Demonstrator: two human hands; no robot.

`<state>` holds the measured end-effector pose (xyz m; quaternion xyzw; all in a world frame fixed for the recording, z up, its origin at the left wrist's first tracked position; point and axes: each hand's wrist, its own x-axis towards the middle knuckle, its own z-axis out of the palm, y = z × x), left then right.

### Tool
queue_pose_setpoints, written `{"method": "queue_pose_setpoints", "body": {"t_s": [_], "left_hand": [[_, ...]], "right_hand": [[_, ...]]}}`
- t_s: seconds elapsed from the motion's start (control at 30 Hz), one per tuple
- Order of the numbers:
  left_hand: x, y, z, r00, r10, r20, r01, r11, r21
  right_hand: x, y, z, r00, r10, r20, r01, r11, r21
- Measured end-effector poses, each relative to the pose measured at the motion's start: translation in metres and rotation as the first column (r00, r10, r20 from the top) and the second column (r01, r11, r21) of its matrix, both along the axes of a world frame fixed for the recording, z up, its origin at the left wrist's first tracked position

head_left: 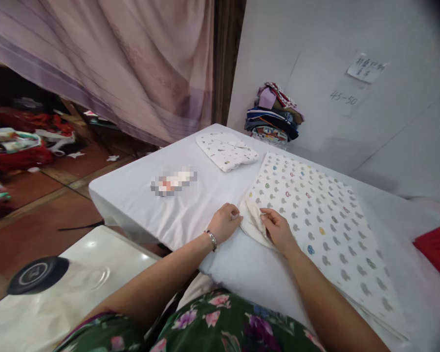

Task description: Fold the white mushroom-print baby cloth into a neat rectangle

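A white cloth with small grey and coloured prints (pixel 315 215) lies spread flat on the white-covered table (pixel 139 195). My left hand (pixel 225 222), with a bracelet on the wrist, is closed and pinches the cloth's near corner. My right hand (pixel 278 230) is closed on the same corner, which is folded up and bunched between the two hands. A folded white printed garment (pixel 227 150) lies farther back on the table, apart from both hands.
A stack of folded coloured clothes (pixel 273 117) stands against the white wall at the table's far edge. A small blurred item (pixel 173 182) lies left of centre. A red cushion (pixel 438 249) is at the right. A white appliance top (pixel 58 288) sits beside me.
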<state>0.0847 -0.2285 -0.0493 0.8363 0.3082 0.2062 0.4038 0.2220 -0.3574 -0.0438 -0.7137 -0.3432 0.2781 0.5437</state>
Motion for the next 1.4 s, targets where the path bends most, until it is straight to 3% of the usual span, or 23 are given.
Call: {"method": "queue_pose_setpoints", "body": {"t_s": [0.23,0.4,0.53,0.63,0.77,0.87,0.97,1.07,1.23,1.4], "left_hand": [[0.009,-0.004,0.002,0.976,0.071,-0.204,-0.035,0.984,0.174],[0.014,-0.002,0.003,0.952,0.089,-0.292,-0.030,0.980,0.198],[0.015,-0.001,0.006,0.942,0.106,-0.319,-0.047,0.981,0.186],[0.017,0.000,0.007,0.933,0.117,-0.341,-0.060,0.983,0.172],[0.019,0.003,0.007,0.927,0.101,-0.362,-0.053,0.989,0.141],[0.021,0.005,0.006,0.938,0.075,-0.338,-0.041,0.993,0.106],[0.020,0.005,0.009,0.962,0.085,-0.260,-0.080,0.996,0.031],[0.019,0.005,0.014,0.983,0.067,-0.170,-0.095,0.983,-0.159],[0.020,0.003,0.015,0.999,0.032,-0.025,-0.040,0.862,-0.505],[0.020,0.003,0.008,0.995,0.066,0.074,0.000,0.749,-0.662]], "right_hand": [[-0.005,0.000,-0.003,0.956,0.069,0.284,-0.062,0.998,-0.034],[-0.012,0.001,0.001,0.752,0.247,0.611,-0.203,0.969,-0.142],[-0.018,0.003,0.004,0.630,0.329,0.703,-0.192,0.944,-0.269],[-0.015,0.003,0.000,0.638,0.292,0.713,-0.200,0.956,-0.212],[-0.009,0.004,-0.005,0.718,0.158,0.678,-0.172,0.984,-0.048],[-0.010,0.002,-0.005,0.727,0.066,0.683,-0.133,0.990,0.046],[-0.013,0.000,-0.003,0.682,0.031,0.730,-0.132,0.988,0.082],[-0.017,-0.001,0.000,0.605,0.030,0.795,-0.125,0.991,0.057],[-0.024,0.002,0.002,0.487,0.148,0.861,-0.144,0.986,-0.088],[-0.026,0.004,0.000,0.445,0.204,0.872,-0.132,0.978,-0.162]]}}
